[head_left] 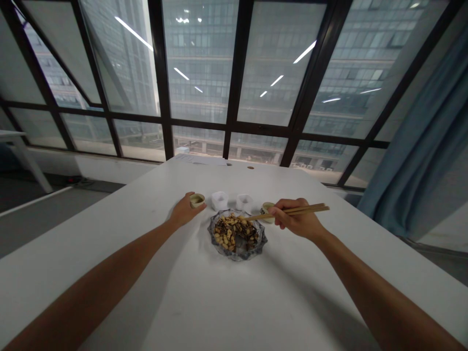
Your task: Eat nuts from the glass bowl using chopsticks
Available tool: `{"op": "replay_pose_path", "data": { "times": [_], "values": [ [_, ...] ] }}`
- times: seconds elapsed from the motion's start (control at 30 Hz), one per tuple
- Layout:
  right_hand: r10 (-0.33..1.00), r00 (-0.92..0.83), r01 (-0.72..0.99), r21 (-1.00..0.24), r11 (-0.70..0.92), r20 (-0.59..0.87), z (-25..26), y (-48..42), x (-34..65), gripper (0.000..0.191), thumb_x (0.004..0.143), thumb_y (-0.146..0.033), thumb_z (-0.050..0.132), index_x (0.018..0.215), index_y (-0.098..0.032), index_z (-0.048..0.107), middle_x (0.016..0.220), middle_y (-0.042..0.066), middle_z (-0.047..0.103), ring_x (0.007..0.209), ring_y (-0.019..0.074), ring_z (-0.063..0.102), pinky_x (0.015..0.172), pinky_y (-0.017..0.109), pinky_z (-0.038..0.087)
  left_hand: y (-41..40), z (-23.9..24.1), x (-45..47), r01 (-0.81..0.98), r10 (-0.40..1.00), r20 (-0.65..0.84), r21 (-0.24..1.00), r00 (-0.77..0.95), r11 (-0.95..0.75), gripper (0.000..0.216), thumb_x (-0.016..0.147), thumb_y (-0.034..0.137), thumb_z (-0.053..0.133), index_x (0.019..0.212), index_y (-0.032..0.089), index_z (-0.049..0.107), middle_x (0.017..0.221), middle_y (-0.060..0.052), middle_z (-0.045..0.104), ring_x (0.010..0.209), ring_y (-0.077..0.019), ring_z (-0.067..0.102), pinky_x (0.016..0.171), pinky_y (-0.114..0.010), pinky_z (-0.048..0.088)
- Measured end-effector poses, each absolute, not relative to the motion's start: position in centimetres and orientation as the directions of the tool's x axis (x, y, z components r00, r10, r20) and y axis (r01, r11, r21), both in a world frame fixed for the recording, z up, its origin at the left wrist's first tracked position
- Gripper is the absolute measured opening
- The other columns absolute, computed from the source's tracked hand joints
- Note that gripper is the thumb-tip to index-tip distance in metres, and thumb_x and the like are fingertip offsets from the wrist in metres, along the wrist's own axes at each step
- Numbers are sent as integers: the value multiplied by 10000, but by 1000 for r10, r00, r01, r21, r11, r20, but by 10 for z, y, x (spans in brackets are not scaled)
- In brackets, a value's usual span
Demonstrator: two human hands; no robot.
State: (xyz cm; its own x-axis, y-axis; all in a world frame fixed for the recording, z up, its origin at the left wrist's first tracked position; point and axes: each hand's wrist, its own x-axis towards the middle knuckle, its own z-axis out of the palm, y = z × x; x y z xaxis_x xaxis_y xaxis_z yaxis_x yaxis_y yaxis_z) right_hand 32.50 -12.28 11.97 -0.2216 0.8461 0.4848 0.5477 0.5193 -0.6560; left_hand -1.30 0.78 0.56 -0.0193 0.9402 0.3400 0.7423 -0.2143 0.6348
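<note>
My left hand [185,210] is closed around a small pale cup [197,200] at the left of the group of dishes. In my right hand [298,218] is a pair of wooden chopsticks [309,209], their tips over the far right part of a faceted glass bowl [263,242]. Brown and tan dried pieces [228,234], perhaps seeds or nuts, fill much of that bowl. Its bottom shows through near the front. Whether the chopstick tips pinch a piece is too small to tell. A second pale cup [268,210] with dark markings stands partly behind my right hand.
Two small white containers [219,200] stand side by side just beyond the bowl. The white table [219,302] reaches to the windows, with papers [204,160] at its far edge. A blue curtain [413,146] hangs on the right.
</note>
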Motion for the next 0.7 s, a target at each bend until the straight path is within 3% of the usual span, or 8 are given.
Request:
{"op": "replay_pose_path", "data": {
  "times": [0.17, 0.4, 0.7],
  "values": [
    [875, -176, 537, -701, 470, 451, 115, -119, 326, 495, 779, -652, 701, 602, -190, 679, 470, 46, 655, 362, 141, 569, 340, 224, 415, 7, 6, -13, 745, 941, 337, 631, -14, -215, 726, 796, 606, 697, 1370, 222, 473, 1191, -96, 697, 1122, -285, 681, 919, -363, 533],
    [929, 15, 483, -817, 316, 369, 115, -117, 324, 622, 701, -785, 675, 580, -176, 634, 451, 58, 639, 323, 122, 537, 294, 199, 382, 8, 4, -12, 751, 936, 352, 621, -12, -224, 711, 804, 600, 693, 1363, 215, 478, 1193, -98, 693, 1128, -280, 677, 917, -351, 532],
    [920, 119, 388, -870, 303, 373, 122, -120, 320, 676, 635, -837, 685, 592, -163, 648, 440, 51, 626, 318, 116, 537, 300, 196, 402, 8, 5, -11, 757, 938, 347, 617, -19, -213, 705, 807, 578, 697, 1361, 200, 480, 1215, -111, 692, 1127, -290, 672, 931, -362, 520]
  ]
}}
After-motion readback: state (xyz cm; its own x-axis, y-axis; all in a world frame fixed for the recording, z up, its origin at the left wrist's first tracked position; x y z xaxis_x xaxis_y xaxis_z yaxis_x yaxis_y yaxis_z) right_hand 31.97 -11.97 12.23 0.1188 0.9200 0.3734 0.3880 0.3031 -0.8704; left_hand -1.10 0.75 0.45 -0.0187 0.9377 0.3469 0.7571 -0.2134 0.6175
